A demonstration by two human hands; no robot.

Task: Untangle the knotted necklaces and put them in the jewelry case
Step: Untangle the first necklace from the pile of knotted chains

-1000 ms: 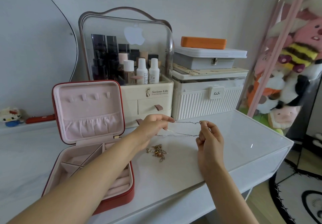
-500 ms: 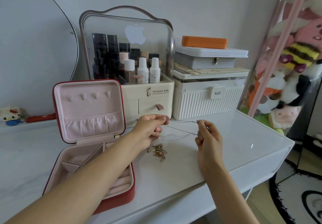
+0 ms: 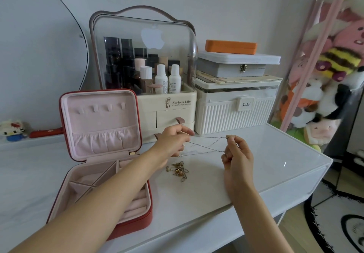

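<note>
Though both pinching silver chain [image 3: 204, 146]: left hand [image 3: 173, 142], right hand [image 3: 236, 154]; knot indistinct.

Silver chain [image 3: 204, 146] aloft; gold tangle [image 3: 178, 171] tabletop.

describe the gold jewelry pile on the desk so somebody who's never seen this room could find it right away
Start at the open red jewelry case with the pink lining on the white desk. Just right of its front corner, between the person's two forearms, a small gold tangle of chains lies flat on the desk. Unlike the thin silver chain stretched between the left hand and right hand above it, it is bunched, gold and untouched.
</note>
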